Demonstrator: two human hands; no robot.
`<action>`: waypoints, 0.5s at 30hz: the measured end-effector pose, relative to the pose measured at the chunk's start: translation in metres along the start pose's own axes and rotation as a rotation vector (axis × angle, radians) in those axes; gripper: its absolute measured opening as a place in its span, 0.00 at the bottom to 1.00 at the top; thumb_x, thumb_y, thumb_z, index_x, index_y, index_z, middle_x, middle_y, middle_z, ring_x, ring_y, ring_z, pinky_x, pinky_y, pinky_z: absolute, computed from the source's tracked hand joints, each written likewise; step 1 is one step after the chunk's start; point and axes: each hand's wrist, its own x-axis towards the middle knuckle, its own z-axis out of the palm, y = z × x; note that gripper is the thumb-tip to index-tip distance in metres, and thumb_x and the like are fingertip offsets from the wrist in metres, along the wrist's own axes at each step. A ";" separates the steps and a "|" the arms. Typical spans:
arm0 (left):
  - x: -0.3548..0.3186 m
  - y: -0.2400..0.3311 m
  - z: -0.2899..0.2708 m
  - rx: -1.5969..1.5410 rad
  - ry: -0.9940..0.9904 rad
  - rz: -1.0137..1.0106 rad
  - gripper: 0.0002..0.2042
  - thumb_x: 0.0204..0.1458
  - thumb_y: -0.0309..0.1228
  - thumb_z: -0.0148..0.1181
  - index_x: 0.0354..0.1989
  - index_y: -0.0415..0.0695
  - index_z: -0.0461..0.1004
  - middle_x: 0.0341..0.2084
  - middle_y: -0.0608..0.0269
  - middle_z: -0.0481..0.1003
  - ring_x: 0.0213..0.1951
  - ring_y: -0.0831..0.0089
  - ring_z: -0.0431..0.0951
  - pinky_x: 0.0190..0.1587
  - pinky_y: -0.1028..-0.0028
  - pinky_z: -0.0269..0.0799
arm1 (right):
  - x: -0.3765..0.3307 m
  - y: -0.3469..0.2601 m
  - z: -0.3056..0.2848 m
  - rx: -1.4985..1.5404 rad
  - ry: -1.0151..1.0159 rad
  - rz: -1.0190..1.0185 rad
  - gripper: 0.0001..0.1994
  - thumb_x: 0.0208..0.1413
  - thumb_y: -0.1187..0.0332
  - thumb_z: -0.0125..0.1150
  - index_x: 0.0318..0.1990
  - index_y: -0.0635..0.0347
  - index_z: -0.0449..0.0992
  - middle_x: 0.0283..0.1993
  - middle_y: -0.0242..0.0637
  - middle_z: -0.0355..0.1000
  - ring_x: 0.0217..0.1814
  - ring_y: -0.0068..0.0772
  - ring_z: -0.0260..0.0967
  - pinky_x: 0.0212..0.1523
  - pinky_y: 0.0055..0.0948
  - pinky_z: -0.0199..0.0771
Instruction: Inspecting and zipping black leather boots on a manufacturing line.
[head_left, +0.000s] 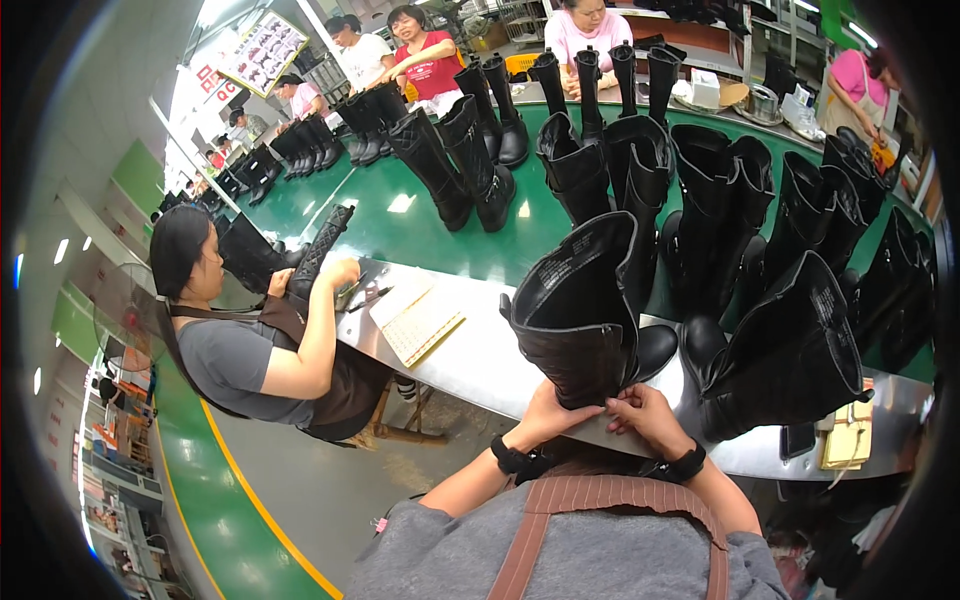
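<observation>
A tall black leather boot [570, 352] stands upright on the metal bench edge in front of me, its wide shaft opening facing up. My left hand [552, 412] is wrapped round its lower part, thumb pointing toward the right hand. Beside it, my right hand [648, 415] has its thumb and fingertips pinched together close against the boot's lower right side. Whatever lies between those fingertips is too small to make out. Another black boot [785, 350] leans to the right of my right hand, its opening tilted toward me.
Several black boots [715, 200] crowd the green table [500, 240] beyond the metal bench [480, 318]. Yellow-white sheets [416, 320] lie at left, near a seated co-worker [260, 330] handling a boot. A phone [797, 440] and yellow pad [848, 440] are at right. More people sit across the table.
</observation>
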 end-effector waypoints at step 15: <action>-0.003 0.003 0.009 0.134 0.061 -0.007 0.18 0.46 0.26 0.73 0.46 0.37 0.78 0.40 0.58 0.82 0.42 0.71 0.82 0.47 0.70 0.76 | 0.001 -0.015 -0.009 -0.124 -0.169 0.108 0.14 0.68 0.63 0.56 0.34 0.66 0.78 0.31 0.35 0.77 0.27 0.21 0.72 0.31 0.21 0.74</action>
